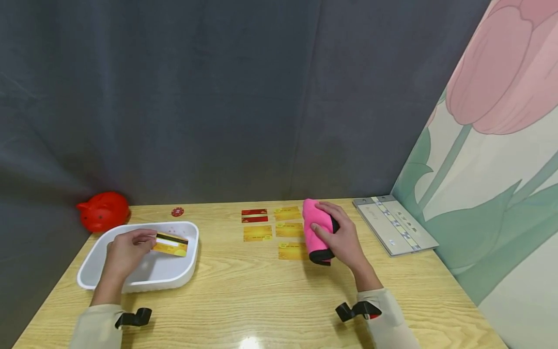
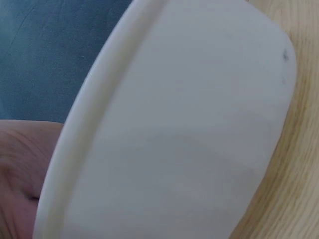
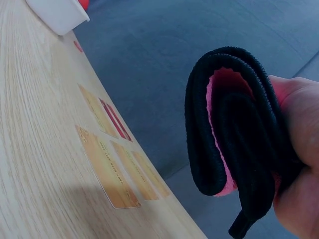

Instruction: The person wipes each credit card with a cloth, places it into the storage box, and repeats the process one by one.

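Observation:
My left hand (image 1: 126,254) pinches a gold bank card (image 1: 171,244) by its left end, over the white plastic basin (image 1: 194,259). The card's black stripe and white strip face up. In the left wrist view the basin's side (image 2: 174,114) hides the card and the fingers. My right hand (image 1: 344,237) grips a folded pink cloth (image 1: 315,225) with black edging, thumb on the near face. From its end, the cloth (image 3: 229,124) shows several folded layers above the table. Just left of it lie gold cards (image 1: 289,230) and a red card (image 1: 255,215) with a pale stripe.
A red piggy bank (image 1: 104,212) stands behind the basin at the back left. Near it lies a red poker chip (image 1: 177,212). A grey album or binder (image 1: 395,225) rests at the right, by the flower-patterned wall. A dark curtain (image 1: 226,106) hangs behind the table (image 1: 244,305).

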Motion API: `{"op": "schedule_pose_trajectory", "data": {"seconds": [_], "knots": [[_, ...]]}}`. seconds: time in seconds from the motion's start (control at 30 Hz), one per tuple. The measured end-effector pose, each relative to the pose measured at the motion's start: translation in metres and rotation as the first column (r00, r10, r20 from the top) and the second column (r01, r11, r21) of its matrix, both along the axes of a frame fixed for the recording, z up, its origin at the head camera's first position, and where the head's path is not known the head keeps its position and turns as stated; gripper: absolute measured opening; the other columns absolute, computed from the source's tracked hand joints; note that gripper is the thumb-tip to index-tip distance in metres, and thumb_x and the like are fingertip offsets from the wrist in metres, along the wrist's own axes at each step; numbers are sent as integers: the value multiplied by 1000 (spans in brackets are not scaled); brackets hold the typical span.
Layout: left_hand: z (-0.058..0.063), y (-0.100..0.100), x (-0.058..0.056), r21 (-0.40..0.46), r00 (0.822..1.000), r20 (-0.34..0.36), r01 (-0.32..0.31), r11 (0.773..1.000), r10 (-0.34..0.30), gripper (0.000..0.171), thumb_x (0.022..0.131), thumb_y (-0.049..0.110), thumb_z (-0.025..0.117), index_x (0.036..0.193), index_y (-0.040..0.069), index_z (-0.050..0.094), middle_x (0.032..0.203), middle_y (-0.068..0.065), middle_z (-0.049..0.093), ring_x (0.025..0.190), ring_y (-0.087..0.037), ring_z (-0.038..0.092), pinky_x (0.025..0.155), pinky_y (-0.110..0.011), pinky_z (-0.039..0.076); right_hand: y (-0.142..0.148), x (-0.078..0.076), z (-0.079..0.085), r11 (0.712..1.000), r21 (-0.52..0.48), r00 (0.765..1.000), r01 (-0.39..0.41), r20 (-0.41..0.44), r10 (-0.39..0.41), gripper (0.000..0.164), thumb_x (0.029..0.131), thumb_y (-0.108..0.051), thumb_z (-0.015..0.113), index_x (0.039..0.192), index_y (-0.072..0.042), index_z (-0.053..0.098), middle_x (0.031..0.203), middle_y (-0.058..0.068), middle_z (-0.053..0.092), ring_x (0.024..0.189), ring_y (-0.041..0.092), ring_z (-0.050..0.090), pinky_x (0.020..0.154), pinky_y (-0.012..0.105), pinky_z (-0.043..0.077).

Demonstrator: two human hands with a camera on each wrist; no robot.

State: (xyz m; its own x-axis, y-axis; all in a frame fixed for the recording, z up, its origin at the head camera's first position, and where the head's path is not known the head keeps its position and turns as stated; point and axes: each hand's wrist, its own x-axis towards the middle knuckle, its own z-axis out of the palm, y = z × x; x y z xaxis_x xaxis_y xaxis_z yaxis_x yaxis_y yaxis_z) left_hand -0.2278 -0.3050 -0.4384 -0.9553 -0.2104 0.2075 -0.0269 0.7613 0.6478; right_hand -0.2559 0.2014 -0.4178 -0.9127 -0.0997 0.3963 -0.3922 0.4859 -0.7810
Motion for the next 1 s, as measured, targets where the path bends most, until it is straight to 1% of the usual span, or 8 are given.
{"op": "schedule_pose_trajectory", "data": {"seconds": [0.1, 0.3, 0.43, 0.6, 0.67, 0.77, 0.93, 1.0], "knots": [[1, -1, 2, -15, 1000, -24, -6, 1000, 5, 24, 92, 13, 75, 114, 3, 78, 100, -16, 80, 72, 14, 59, 64, -15, 45, 0, -1, 0, 1000, 2, 1000, 4, -3, -4, 54, 92, -19, 78, 143, -21, 61, 152, 8, 53, 134, 32, 53, 100, 53, 52], [0, -3, 4, -24, 999, -30, -10, 1000, 9, 21, 91, 13, 78, 111, 5, 79, 101, -15, 80, 81, -10, 74, 65, -12, 45, -2, -1, 1, 1000, -5, 1000, 1, -7, -1, 53, 92, -18, 78, 142, -21, 62, 150, 8, 54, 133, 31, 53, 101, 53, 52], [2, -5, 4, -10, 1000, -16, 6, 1000, -6, 22, 92, 12, 77, 112, 4, 79, 102, -16, 80, 81, -8, 73, 64, -12, 48, -3, -2, 0, 1000, -7, 1000, -1, -11, 1, 53, 92, -17, 78, 142, -21, 62, 150, 8, 54, 133, 31, 53, 101, 53, 51], [7, -5, 4, 41, 998, 53, 15, 999, -17, 27, 95, 12, 74, 120, 2, 76, 109, -20, 78, 97, -31, 75, 66, -10, 51, -4, -3, -1, 1000, -6, 1000, -1, -17, 1, 53, 91, -17, 79, 142, -20, 62, 150, 8, 54, 134, 31, 53, 102, 54, 51], [9, -5, 5, 61, 997, 73, 21, 998, -26, 29, 96, 13, 74, 123, 2, 74, 112, -21, 77, 103, -36, 74, 67, -9, 52, -4, -3, -1, 1000, -1, 1000, -1, -18, 1, 53, 92, -18, 79, 142, -20, 62, 150, 9, 54, 134, 31, 52, 102, 54, 51], [12, -3, 4, 81, 996, 63, 51, 995, -56, 32, 96, 14, 74, 125, 1, 73, 114, -20, 77, 101, -31, 75, 70, -7, 52, -3, -4, -1, 1000, 6, 1000, -1, -14, 1, 53, 92, -18, 78, 142, -19, 62, 151, 9, 54, 134, 32, 52, 101, 52, 51], [18, 13, 2, 140, 992, 50, 109, 984, -117, 33, 97, 17, 73, 127, 4, 73, 115, -16, 78, 94, -7, 73, 76, -6, 52, 1, -2, 2, 1000, -10, 1000, 16, 2, -16, 54, 92, -18, 79, 142, -20, 62, 151, 9, 53, 133, 32, 53, 100, 52, 51], [20, 23, 3, 150, 990, 35, 133, 980, -139, 31, 97, 17, 73, 126, 7, 74, 115, -14, 78, 94, -2, 71, 77, -5, 52, 3, -2, 3, 1000, -14, 1000, 20, 3, -20, 54, 92, -18, 78, 143, -20, 61, 152, 9, 52, 133, 33, 52, 100, 52, 51]]}}
